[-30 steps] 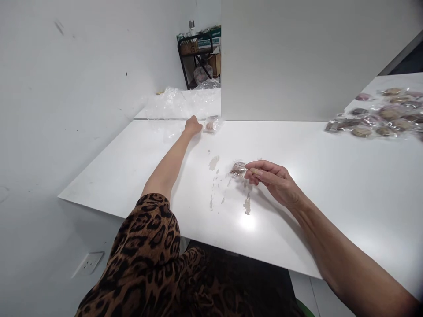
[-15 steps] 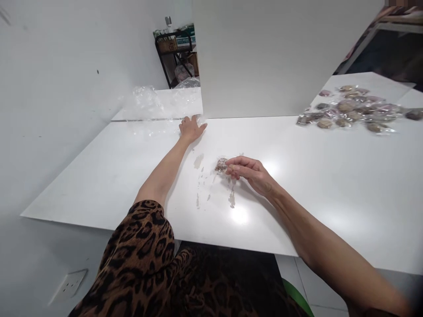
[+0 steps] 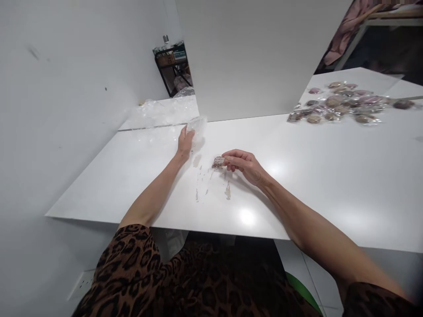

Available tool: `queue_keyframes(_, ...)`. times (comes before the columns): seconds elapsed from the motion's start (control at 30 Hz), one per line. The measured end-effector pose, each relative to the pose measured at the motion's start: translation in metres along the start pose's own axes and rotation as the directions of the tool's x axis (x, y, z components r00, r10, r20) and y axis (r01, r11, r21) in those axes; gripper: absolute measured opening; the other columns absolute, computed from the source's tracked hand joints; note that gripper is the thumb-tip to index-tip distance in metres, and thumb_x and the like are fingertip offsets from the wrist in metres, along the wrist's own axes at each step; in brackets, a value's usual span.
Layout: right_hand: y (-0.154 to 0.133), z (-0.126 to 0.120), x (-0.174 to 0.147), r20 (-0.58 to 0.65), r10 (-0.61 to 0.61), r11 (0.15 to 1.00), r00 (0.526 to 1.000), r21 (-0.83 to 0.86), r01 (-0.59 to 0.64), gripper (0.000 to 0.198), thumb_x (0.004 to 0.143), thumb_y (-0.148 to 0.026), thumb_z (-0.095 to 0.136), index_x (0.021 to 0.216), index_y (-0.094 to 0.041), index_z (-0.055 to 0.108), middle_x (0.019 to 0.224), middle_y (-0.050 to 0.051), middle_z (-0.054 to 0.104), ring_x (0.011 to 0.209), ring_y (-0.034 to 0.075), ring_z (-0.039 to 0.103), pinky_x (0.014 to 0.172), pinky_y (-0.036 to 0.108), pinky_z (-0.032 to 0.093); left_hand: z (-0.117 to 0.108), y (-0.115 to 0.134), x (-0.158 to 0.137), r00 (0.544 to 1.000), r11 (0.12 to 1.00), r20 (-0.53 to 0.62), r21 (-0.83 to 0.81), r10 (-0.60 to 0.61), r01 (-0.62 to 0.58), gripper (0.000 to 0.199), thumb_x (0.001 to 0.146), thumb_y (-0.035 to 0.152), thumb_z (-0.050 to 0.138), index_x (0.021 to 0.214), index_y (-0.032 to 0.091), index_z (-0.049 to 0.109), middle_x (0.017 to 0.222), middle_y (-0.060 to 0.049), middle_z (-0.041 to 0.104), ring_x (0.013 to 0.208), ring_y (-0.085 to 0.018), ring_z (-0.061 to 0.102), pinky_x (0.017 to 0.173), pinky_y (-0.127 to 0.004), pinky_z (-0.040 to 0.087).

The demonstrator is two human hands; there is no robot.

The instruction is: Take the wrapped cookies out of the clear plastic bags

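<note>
Between the thumb and fingers of my right hand is a small brown speckled piece that looks wrapped in clear plastic; its exact kind I cannot make out. It is held low over the middle of the white table. Further back and to the left, my left hand is closed on a clear plastic bag, which stands up from its fingers near the foot of the upright white panel. Wet-looking smears mark the tabletop around and below the right hand.
Several clear-wrapped brown, grey and pink pieces lie heaped at the back right. An upright white panel rises behind the table. More clear plastic lies at the back left, by the wall. A black shelf stands beyond.
My left hand has closed on a clear plastic bag and lifted it, drawing slightly back toward me. My right hand still holds the brown piece at nearly the same spot. The view has shifted a little.
</note>
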State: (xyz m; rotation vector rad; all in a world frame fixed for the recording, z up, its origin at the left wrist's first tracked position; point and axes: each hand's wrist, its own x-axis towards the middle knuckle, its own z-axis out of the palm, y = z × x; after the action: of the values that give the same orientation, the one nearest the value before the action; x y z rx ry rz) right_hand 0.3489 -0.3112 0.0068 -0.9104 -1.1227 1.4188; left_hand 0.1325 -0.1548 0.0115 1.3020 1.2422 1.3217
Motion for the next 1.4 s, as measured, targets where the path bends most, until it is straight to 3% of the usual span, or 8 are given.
queue_keyframes(0.1,0.001,0.000,0.001,-0.063,-0.002,1.000,0.998,0.010,0.003,0.036,0.072,-0.044,0.087,0.094,-0.018,0.077,0.080,0.005,0.074,0.064,0.012,0.057,0.062,0.030,0.042,-0.001,0.011,-0.044,0.984,0.930,0.092,-0.324,-0.151,0.173,0.029,0.090,0.033,0.065,0.117,0.022,0.065,0.111,-0.005,0.073,0.096,-0.019,0.070,0.081,-0.030,0.055)
queue_keyframes(0.23,0.002,0.001,0.000,-0.063,0.001,0.999,0.998,0.033,0.001,0.042,0.071,-0.047,0.089,0.098,-0.018,0.074,0.084,0.004,0.073,0.064,0.012,0.060,0.062,0.029,0.046,-0.002,0.025,-0.087,0.925,0.796,0.295,-0.485,-0.241,0.362,0.023,0.096,0.025,0.054,0.113,0.016,0.067,0.097,-0.006,0.075,0.083,-0.019,0.071,0.072,-0.031,0.053)
queue_keyframes(0.53,0.002,0.007,-0.003,-0.081,-0.100,0.995,0.992,-0.011,0.100,0.076,0.062,-0.054,0.095,0.124,-0.026,0.060,0.103,0.003,0.068,0.083,0.016,0.066,0.059,0.026,0.052,0.024,0.029,-0.130,0.854,0.721,0.498,-0.536,-0.149,0.439,0.047,0.093,0.019,0.067,0.139,0.020,0.061,0.113,-0.008,0.075,0.091,-0.020,0.072,0.088,-0.035,0.054)
queue_keyframes(0.7,-0.003,0.000,-0.001,-0.097,-0.180,0.980,0.979,-0.102,0.170,0.049,0.062,-0.051,0.095,0.083,-0.020,0.064,0.070,0.000,0.065,0.060,0.012,0.058,0.055,0.027,0.048,0.033,0.026,-0.132,0.848,0.704,0.506,-0.545,-0.157,0.456,0.058,0.096,0.034,0.068,0.152,0.034,0.051,0.126,-0.006,0.072,0.084,-0.018,0.071,0.071,-0.030,0.055)
queue_keyframes(0.87,-0.021,-0.025,0.004,-0.252,-0.159,0.959,0.955,0.190,0.210,0.042,0.064,-0.041,0.093,0.072,-0.022,0.057,0.068,-0.001,0.063,0.056,0.011,0.056,0.051,0.026,0.049,0.023,0.024,-0.129,0.725,0.686,0.661,-0.438,-0.193,0.581,0.052,0.102,0.040,0.054,0.152,0.025,0.050,0.123,-0.013,0.073,0.077,-0.022,0.074,0.057,-0.029,0.049)
queue_keyframes(1.0,-0.031,-0.039,0.004,-0.355,-0.222,0.888,0.908,0.311,0.338,0.036,0.080,-0.056,0.078,0.092,-0.026,0.064,0.104,0.006,0.072,0.102,0.021,0.070,0.080,0.035,0.062,0.017,0.028,-0.130,0.638,0.626,0.726,-0.378,-0.256,0.682,0.051,0.104,0.039,0.049,0.149,0.014,0.053,0.127,-0.021,0.072,0.085,-0.026,0.076,0.065,-0.033,0.054)
queue_keyframes(1.23,-0.011,-0.017,0.003,-0.284,-0.184,0.982,0.941,-0.002,0.191,0.049,0.072,-0.061,0.083,0.106,-0.029,0.066,0.119,0.007,0.071,0.112,0.028,0.064,0.080,0.040,0.057,0.018,0.023,-0.139,0.815,0.635,0.553,-0.569,-0.176,0.523,0.064,0.094,0.010,0.061,0.153,0.031,0.049,0.138,-0.007,0.069,0.114,-0.022,0.072,0.102,-0.043,0.056)
queue_keyframes(1.4,-0.006,0.003,-0.009,-0.034,-0.233,0.972,0.972,-0.043,0.232,0.035,0.074,-0.048,0.087,0.103,-0.030,0.077,0.118,0.003,0.074,0.107,0.024,0.066,0.086,0.039,0.055,0.019,0.019,-0.138,0.838,0.642,0.515,-0.584,-0.180,0.497,0.072,0.086,0.012,0.074,0.151,0.032,0.050,0.125,-0.005,0.075,0.115,-0.023,0.072,0.109,-0.044,0.054)
